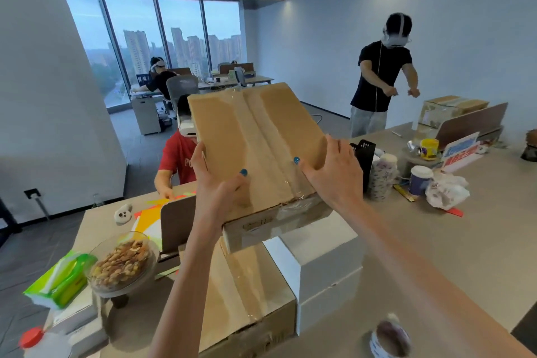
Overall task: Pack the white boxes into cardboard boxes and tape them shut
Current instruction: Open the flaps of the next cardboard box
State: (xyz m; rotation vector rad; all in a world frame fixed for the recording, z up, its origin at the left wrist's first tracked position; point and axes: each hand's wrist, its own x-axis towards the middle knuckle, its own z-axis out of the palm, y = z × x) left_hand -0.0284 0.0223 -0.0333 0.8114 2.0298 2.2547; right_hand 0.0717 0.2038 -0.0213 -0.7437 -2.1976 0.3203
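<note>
I hold a taped-shut cardboard box (255, 139) up in the air, tilted, with clear tape down its middle seam. My left hand (216, 180) grips its left edge, thumb on top. My right hand (334, 171) grips its right edge, thumb on the tape. Below it on the table lies a second taped cardboard box (247, 293). Beside that one, to the right, stand stacked white boxes (322, 264). A roll of tape (389, 337), blurred, is at the table's near edge.
A glass bowl of nuts (123, 263) and a green tissue pack (62, 279) sit at the left. Cups, a plastic bag (446, 192) and a black holder (363, 154) crowd the right. A person in red (177, 160) sits behind the box; another stands at far right (380, 78).
</note>
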